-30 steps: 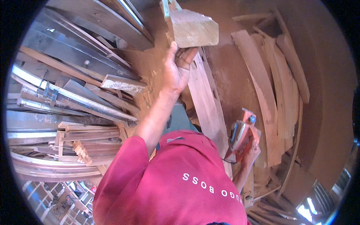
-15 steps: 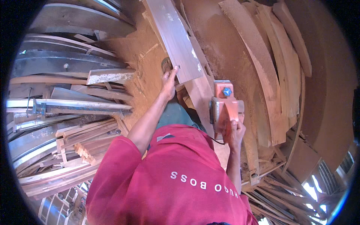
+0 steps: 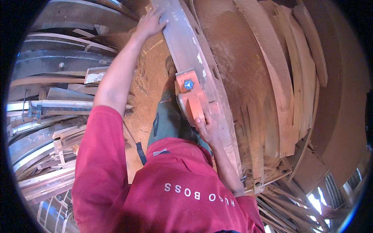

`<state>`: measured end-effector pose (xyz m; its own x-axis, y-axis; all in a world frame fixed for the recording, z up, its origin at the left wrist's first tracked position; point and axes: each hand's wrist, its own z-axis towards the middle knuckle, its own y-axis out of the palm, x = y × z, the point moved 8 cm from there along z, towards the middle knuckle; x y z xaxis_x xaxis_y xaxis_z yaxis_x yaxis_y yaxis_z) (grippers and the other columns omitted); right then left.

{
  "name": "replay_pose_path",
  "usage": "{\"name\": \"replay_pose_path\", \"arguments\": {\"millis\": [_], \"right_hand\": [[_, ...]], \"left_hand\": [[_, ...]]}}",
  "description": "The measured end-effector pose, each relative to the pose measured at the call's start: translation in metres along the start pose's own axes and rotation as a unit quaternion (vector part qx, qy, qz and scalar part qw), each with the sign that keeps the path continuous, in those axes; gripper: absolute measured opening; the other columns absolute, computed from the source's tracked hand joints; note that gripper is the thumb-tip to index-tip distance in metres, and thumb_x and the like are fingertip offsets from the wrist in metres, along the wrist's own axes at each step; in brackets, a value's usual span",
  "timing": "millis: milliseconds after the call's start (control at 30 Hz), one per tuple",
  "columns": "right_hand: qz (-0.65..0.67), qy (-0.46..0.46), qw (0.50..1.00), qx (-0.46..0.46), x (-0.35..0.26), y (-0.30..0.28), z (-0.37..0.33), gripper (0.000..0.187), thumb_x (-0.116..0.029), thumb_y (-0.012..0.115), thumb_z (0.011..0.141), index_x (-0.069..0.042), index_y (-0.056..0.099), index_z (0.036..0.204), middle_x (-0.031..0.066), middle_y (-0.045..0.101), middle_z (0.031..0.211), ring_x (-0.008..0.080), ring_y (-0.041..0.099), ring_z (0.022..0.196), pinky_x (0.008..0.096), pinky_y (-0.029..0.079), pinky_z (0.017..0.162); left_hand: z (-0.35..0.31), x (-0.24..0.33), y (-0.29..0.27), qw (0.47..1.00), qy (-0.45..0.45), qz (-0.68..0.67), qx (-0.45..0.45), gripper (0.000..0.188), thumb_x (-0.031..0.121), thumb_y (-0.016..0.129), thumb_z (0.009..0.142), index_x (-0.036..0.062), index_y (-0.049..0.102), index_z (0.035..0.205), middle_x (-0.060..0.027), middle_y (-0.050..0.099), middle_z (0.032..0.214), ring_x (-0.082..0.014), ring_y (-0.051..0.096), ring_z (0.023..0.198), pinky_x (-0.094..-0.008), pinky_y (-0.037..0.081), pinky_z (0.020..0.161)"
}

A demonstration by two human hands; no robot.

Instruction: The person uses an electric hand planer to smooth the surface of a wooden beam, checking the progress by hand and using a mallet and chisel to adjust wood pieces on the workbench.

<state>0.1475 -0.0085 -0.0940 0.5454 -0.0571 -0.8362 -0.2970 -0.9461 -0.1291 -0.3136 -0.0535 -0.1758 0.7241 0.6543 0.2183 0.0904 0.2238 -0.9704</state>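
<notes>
My right hand [image 3: 208, 129] grips the rear handle of an orange electric hand planer [image 3: 195, 101] with a blue front knob. The planer's front sits over the near end of a greyish-brown wooden board [image 3: 182, 44]. Farther up, my left hand [image 3: 150, 24] rests at the board's left edge, fingers spread and thumb pointing across the top face. White patches mark the board's right side. Beneath it runs a long, thick timber beam [image 3: 223, 118], with dark slots along it.
Curved wooden planks [image 3: 268, 58] lie on the right amid brown sawdust. Stacked boards and offcuts [image 3: 58, 75] fill the left side. Wood shavings [image 3: 143, 83] cover the floor by my leg. More thin strips [image 3: 279, 209] lie at lower right.
My left hand has gone from the board's near end to farther up its left edge. My right hand has brought the planer leftward onto the board's near end.
</notes>
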Motion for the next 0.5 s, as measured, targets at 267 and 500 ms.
{"name": "replay_pose_path", "arguments": {"millis": [267,500], "right_hand": [[-0.08,-0.011,0.997,0.004,0.016,-0.002,-0.017,0.046,-0.034,0.062,0.093,0.004,0.059,0.119,0.0256,0.065,0.107,0.0421,0.065,0.098,0.044,0.051,0.084],[-0.072,0.01,0.997,-0.011,-0.026,0.015,0.055,0.047,-0.034,0.061,0.094,0.004,0.058,0.123,0.0258,0.067,0.104,0.0404,0.067,0.095,0.0449,0.052,0.08]], "left_hand": [[0.053,0.004,0.015,0.975,0.033,0.066,-0.212,0.057,0.05,0.042,0.097,0.0103,0.055,0.136,-0.0265,0.046,0.142,-0.0462,0.043,0.131,-0.0489,0.037,0.112],[0.04,-0.016,0.048,0.962,-0.054,0.001,-0.266,0.06,0.04,0.059,0.093,0.0199,0.044,0.147,-0.0206,0.042,0.149,-0.0396,0.046,0.133,-0.0456,0.04,0.11]]}}
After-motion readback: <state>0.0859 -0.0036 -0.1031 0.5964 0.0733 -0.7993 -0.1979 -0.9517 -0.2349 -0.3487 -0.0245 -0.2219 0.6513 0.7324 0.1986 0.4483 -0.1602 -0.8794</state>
